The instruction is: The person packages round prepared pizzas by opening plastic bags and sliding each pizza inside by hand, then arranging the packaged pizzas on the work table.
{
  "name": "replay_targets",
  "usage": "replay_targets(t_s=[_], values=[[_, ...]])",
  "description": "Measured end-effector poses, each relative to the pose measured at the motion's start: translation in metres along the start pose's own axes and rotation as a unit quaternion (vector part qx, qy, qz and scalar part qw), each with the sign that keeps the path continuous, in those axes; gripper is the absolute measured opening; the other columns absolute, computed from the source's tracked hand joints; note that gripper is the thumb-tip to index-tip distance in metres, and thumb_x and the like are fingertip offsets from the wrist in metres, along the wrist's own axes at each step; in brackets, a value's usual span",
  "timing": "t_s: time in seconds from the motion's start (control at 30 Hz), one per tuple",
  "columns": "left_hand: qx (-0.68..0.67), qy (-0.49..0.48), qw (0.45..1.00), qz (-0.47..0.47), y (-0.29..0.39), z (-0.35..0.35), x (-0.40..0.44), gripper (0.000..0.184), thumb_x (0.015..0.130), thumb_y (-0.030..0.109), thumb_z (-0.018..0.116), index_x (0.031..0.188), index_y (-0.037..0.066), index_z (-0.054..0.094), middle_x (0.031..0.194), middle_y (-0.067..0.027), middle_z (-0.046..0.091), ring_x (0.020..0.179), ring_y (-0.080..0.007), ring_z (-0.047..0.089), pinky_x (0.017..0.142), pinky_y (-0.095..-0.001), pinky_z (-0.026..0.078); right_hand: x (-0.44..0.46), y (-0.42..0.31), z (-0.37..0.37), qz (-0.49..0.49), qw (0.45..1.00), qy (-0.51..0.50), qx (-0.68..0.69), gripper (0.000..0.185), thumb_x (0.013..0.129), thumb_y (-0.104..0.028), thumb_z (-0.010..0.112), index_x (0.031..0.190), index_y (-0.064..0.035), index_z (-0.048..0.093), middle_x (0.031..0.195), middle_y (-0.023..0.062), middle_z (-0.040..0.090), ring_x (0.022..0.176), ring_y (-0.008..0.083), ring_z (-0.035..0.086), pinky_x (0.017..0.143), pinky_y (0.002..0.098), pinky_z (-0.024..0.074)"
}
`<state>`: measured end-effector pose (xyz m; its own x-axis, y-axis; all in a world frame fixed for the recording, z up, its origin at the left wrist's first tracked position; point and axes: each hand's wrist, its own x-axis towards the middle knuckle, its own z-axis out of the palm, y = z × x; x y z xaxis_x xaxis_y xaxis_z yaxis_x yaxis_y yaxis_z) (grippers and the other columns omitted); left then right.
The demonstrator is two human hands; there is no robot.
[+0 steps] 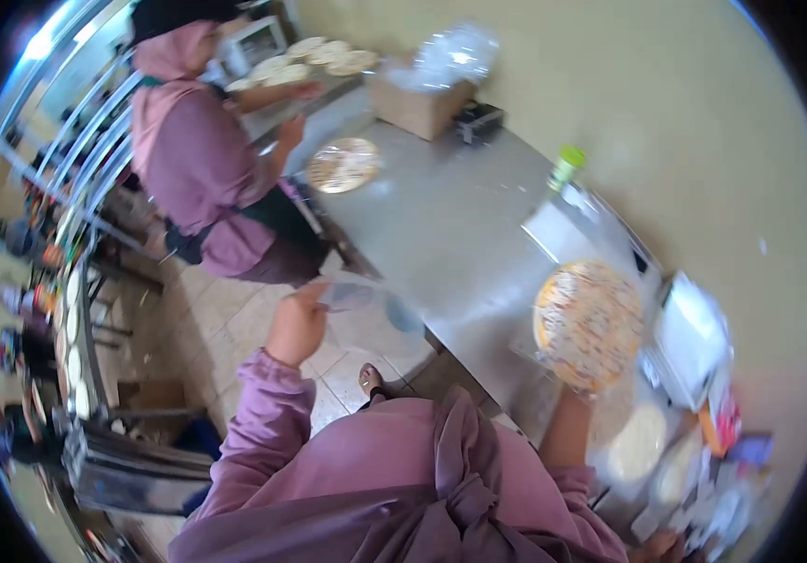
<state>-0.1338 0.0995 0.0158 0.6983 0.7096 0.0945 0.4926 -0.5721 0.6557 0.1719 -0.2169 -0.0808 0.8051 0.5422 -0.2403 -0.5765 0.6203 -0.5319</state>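
Note:
My left hand point(296, 321) is raised over the floor beside the counter, its fingers closed on a thin see-through plastic bag point(380, 314) with faint bluish patches. On my right hand point(572, 405) rests a round pizza point(589, 324) with shredded topping, in clear plastic wrap. The pizza hides most of that hand's fingers; only the wrist and a bit of the palm show below it. Both hands are apart from each other, on either side of my body.
A co-worker point(206, 169) stands at the metal counter point(432, 225) near another wrapped pizza point(343, 165). Along the wall are a cardboard box point(419, 101), a green-capped bottle point(567, 167) and a white tray point(554, 230). Pale dough rounds point(636, 443) and plastic packs lie lower right. A rack point(94, 141) stands left.

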Motion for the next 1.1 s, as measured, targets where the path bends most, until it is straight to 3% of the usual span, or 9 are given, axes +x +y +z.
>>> replay_targets(t_s=[0.1,0.17,0.33,0.5,0.63,0.73,0.9,1.0,1.1], values=[[-0.087,-0.003,0.995,-0.051,0.037,0.002,0.014,0.039,0.068,-0.005,0.049,0.106,-0.003,0.056,0.1,-0.0242,0.058,0.09,-0.0362,0.058,0.075,-0.0354,0.048,-0.02,0.024,0.005,0.002,0.999,0.019,0.029,0.054,0.086,-0.039,0.046,0.127,-0.0034,0.038,0.128,0.0156,0.041,0.113,0.0328,0.045,0.091,0.0478,0.0413],[-0.076,0.018,0.996,0.052,0.061,0.004,0.031,0.041,0.067,-0.006,0.045,0.107,-0.004,0.054,0.098,-0.0246,0.058,0.086,-0.0344,0.06,0.072,-0.0357,0.049,-0.038,0.021,-0.012,0.016,0.998,0.023,0.052,0.054,0.086,-0.039,0.045,0.127,-0.0037,0.038,0.128,0.0155,0.042,0.113,0.0325,0.045,0.091,0.0476,0.0414],[0.036,0.006,0.982,0.183,0.103,0.055,0.083,0.044,0.066,-0.007,0.041,0.109,-0.003,0.052,0.109,-0.0242,0.054,0.09,-0.0349,0.058,0.076,-0.0365,0.048,-0.052,0.008,-0.034,0.061,0.992,0.028,0.109,0.053,0.087,-0.039,0.044,0.127,-0.0045,0.038,0.128,0.0152,0.042,0.113,0.0317,0.045,0.091,0.0471,0.0419],[0.133,-0.101,0.945,0.28,0.115,0.14,0.12,0.056,0.069,-0.005,0.042,0.124,0.003,0.04,0.127,-0.017,0.043,0.099,-0.0333,0.054,0.082,-0.0399,0.046,-0.067,0.004,-0.05,0.109,0.98,0.016,0.164,0.052,0.087,-0.039,0.043,0.127,-0.0053,0.038,0.128,0.0148,0.042,0.113,0.0309,0.045,0.09,0.0465,0.0424],[0.209,-0.206,0.919,0.263,0.137,0.172,0.124,0.056,0.072,0.0,0.043,0.127,0.006,0.037,0.136,-0.0103,0.034,0.102,-0.0313,0.053,0.084,-0.0378,0.045,-0.074,0.007,-0.054,0.147,0.967,0.001,0.208,0.052,0.088,-0.039,0.042,0.127,-0.0059,0.038,0.128,0.0146,0.043,0.113,0.0303,0.046,0.09,0.0461,0.0428],[0.229,-0.234,0.904,0.274,0.145,0.179,0.119,0.058,0.069,0.001,0.046,0.126,0.006,0.038,0.132,-0.013,0.038,0.1,-0.0333,0.053,0.082,-0.0385,0.046,-0.08,0.03,-0.039,0.178,0.955,-0.012,0.236,0.051,0.088,-0.039,0.041,0.127,-0.0063,0.038,0.127,0.0144,0.043,0.113,0.0298,0.046,0.09,0.0457,0.0431],[0.247,-0.26,0.857,0.37,0.14,0.173,0.12,0.059,0.069,0.003,0.048,0.127,0.008,0.037,0.134,-0.0097,0.037,0.097,-0.0307,0.055,0.079,-0.0378,0.047,-0.071,0.064,-0.004,0.239,0.927,-0.05,0.284,0.05,0.089,-0.039,0.04,0.128,-0.0071,0.038,0.127,0.014,0.043,0.113,0.0291,0.046,0.09,0.0452,0.0436],[0.313,-0.341,0.817,0.344,0.147,0.156,0.122,0.058,0.075,0.005,0.043,0.132,0.009,0.032,0.14,-0.0053,0.028,0.106,-0.0253,0.051,0.086,-0.0365,0.044,-0.067,0.073,0.004,0.255,0.925,-0.068,0.275,0.048,0.09,-0.038,0.038,0.128,-0.0077,0.038,0.126,0.0134,0.044,0.112,0.0276,0.047,0.089,0.0438,0.0443],[0.304,-0.367,0.799,0.368,0.14,0.14,0.122,0.058,0.076,0.004,0.044,0.132,0.01,0.033,0.14,-0.0034,0.028,0.104,-0.0247,0.052,0.084,-0.0359,0.044,-0.066,0.072,0.023,0.236,0.933,-0.083,0.258,0.047,0.091,-0.038,0.037,0.127,-0.008,0.038,0.126,0.0131,0.045,0.112,0.0266,0.047,0.089,0.0428,0.0444]])
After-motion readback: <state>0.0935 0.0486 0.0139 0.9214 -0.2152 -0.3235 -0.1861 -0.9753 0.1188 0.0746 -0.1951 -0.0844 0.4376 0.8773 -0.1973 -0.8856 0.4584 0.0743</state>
